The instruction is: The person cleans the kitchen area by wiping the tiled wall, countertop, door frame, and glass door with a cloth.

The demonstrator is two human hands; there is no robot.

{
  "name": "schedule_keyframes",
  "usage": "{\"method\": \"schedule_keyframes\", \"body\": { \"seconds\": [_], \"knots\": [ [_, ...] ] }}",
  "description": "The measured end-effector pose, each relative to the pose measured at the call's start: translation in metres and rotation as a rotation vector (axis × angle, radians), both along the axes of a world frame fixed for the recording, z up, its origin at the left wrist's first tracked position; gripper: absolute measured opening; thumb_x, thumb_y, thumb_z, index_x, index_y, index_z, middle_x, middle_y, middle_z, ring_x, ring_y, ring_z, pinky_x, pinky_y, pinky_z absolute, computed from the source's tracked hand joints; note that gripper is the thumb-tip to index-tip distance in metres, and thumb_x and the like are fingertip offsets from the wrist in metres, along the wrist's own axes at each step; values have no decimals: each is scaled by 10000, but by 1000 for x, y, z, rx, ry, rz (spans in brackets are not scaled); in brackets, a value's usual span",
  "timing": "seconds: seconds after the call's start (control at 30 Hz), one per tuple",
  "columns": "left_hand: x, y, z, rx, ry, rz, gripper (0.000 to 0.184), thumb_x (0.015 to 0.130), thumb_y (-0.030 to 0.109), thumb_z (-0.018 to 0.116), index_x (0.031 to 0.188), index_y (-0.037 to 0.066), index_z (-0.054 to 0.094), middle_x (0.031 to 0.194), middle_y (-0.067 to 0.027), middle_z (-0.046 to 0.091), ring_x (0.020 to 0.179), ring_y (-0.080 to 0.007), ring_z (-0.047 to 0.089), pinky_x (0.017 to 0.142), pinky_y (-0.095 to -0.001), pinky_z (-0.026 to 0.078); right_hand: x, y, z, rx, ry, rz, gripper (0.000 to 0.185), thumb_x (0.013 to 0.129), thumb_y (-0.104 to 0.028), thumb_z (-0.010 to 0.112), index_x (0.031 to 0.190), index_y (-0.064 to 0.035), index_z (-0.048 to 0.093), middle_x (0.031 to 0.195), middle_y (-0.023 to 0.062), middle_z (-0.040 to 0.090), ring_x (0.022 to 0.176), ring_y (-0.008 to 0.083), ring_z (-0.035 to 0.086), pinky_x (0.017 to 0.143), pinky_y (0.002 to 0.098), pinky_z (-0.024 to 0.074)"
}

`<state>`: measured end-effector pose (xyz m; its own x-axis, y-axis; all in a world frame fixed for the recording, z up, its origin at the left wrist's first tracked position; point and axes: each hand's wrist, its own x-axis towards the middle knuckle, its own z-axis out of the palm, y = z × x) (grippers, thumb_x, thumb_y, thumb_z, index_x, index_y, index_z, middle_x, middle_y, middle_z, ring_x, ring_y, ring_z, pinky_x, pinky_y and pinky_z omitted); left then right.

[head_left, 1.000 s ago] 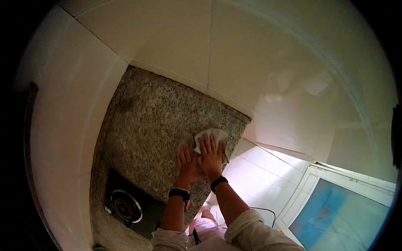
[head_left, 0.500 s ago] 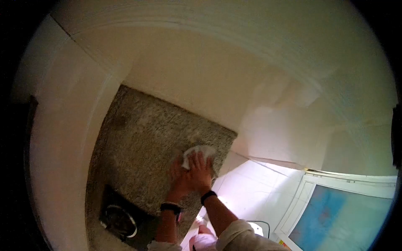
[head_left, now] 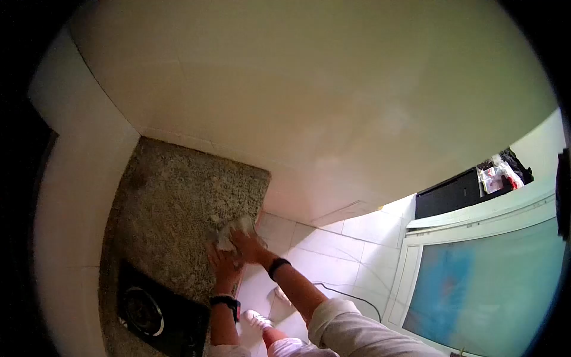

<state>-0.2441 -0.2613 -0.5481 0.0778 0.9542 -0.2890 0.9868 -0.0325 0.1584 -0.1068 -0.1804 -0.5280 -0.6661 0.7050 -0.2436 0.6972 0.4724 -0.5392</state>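
A pale cloth [head_left: 226,238] lies bunched on the speckled stone countertop [head_left: 172,202], near its right edge. My right hand [head_left: 247,243] presses on it with the fingers spread, and part of the cloth shows beyond the fingertips. Close beside it on the left, my left hand [head_left: 225,262] rests with its fingers apart at the near side of the cloth. Dark bands circle both wrists.
A black gas stove [head_left: 143,312] sits at the counter's lower left. Tiled walls border the counter. On the right are a white-framed glass door [head_left: 476,285], a black cable [head_left: 351,294] on the floor, and a black box [head_left: 449,195] beside plastic bags [head_left: 496,178].
The view has swung to the right, bringing the black box and bags into sight. Both hands and the cloth have moved nearer along the counter's right edge.
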Motion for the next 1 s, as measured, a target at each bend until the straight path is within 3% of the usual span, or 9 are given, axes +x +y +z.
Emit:
{"method": "schedule_keyframes", "body": {
  "seconds": [0.17,0.23,0.3,0.37,0.47,0.67,0.8,0.87,1.0],
  "knots": [
    [13,-90,-9,0,-76,11,642,863,469,380,1296,4,290,1365,-257,209,1294,-417,99,1029,-555,83,21,-89,12,-273,309,-41,786,745,-354,565,1368,-46,200,1391,238,187,1297,345,185,1065,415,157],
    [7,-123,-4,43,-42,42,619,878,438,362,1300,-9,286,1379,-252,182,1298,-394,107,1015,-566,100,15,-109,26,-370,46,69,786,773,-465,545,1295,66,291,1389,248,202,1293,302,224,1040,348,221],
    [11,-152,5,132,-194,-96,541,893,370,384,1278,-9,355,1370,-237,243,1292,-370,191,1024,-510,195,18,-146,-10,-596,-46,12,761,697,-435,606,1314,-72,349,1310,201,390,1215,311,359,1005,374,274],
    [23,-170,67,-490,-221,47,487,856,358,456,1188,2,467,1281,-228,394,1189,-325,393,957,-472,328,32,-167,-2,-861,-99,257,666,684,-565,598,1065,-19,592,1075,112,597,969,247,534,846,371,410],
    [28,-239,106,-332,-583,494,414,789,365,532,1042,40,572,1073,-196,562,994,-308,542,814,-423,444,22,-218,-25,-464,-187,717,564,658,-507,649,929,-12,637,884,68,656,807,210,580,740,343,436],
    [1,-333,83,-389,-654,812,386,740,368,577,966,55,600,949,-176,604,894,-323,571,729,-417,470,10,-241,61,-722,-341,710,379,683,-422,674,787,-58,659,696,67,630,622,231,551,605,389,438],
    [-28,-413,-13,-236,-623,807,371,685,336,642,883,26,593,842,-173,608,772,-311,566,674,-394,465,21,-272,-16,-416,-131,662,365,725,-334,627,949,-49,589,840,130,635,678,286,584,632,427,464],
    [-22,-454,0,-93,-502,777,338,658,280,664,813,-12,592,796,-192,604,735,-307,577,679,-379,459,17,-292,-78,92,-51,1091,205,744,-242,557,785,-57,635,778,101,650,713,284,612,675,415,480],
    [-6,-545,3,-29,-395,1015,331,719,332,573,849,32,627,866,-189,617,844,-337,583,758,-389,473,9,-342,-1,-72,-360,882,338,727,-249,578,932,1,480,843,150,624,731,314,598,626,442,472]
  ]
}}
